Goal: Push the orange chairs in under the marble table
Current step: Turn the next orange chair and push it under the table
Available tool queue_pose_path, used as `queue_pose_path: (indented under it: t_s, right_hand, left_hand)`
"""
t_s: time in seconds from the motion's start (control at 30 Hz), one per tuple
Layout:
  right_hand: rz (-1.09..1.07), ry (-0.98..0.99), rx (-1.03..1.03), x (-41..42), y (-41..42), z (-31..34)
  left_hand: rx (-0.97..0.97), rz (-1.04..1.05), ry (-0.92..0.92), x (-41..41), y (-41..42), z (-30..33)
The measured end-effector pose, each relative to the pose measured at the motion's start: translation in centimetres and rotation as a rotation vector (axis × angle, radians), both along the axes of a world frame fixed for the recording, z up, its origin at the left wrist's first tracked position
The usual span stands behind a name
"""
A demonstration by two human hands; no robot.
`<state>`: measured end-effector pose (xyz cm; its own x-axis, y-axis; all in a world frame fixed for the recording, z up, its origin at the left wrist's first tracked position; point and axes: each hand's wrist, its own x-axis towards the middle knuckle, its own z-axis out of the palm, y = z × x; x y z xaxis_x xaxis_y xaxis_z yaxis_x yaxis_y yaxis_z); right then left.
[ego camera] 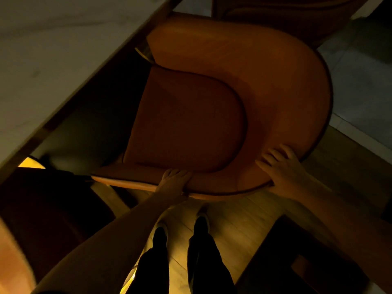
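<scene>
- Orange chair (212,98): curved backrest rim gripped at both near ends; seat beyond the fingers, front edge just beside the marble worktop (53,60), not tucked beneath.
- Left hand (174,181): fingers curled over the rim.
- Right hand (282,168): fingers wrapped over the rim's rounded corner.
- Second orange chair (286,15): far beyond, dim.
- Shoes (180,228): on wood floor, below the hands.

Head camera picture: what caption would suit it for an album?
Both hands, left and right, grip an orange chair beside the marble table.
</scene>
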<state>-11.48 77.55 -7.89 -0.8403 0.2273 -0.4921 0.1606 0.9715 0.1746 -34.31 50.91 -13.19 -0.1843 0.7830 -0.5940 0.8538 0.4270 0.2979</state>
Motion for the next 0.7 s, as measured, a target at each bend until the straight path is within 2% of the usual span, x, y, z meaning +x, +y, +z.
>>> queue_pose_path:
  t_s: [0.17, 0.33, 0.7]
  right_hand:
    - [-0.009, -0.019, 0.0, 0.0, 0.0, 0.0]
    - [-0.061, -0.084, 0.089, -0.5, -0.8, -0.1]
    - [-0.155, 0.015, 0.094, -0.6, -2.0, -0.4]
  left_hand:
    - [-0.008, -0.014, 0.029, -0.2, -0.1, -0.2]
    - [-0.104, -0.038, 0.159, 0.1, 0.6, -0.7]
    - [0.007, 0.091, 0.167, 0.4, 0.3, -0.6]
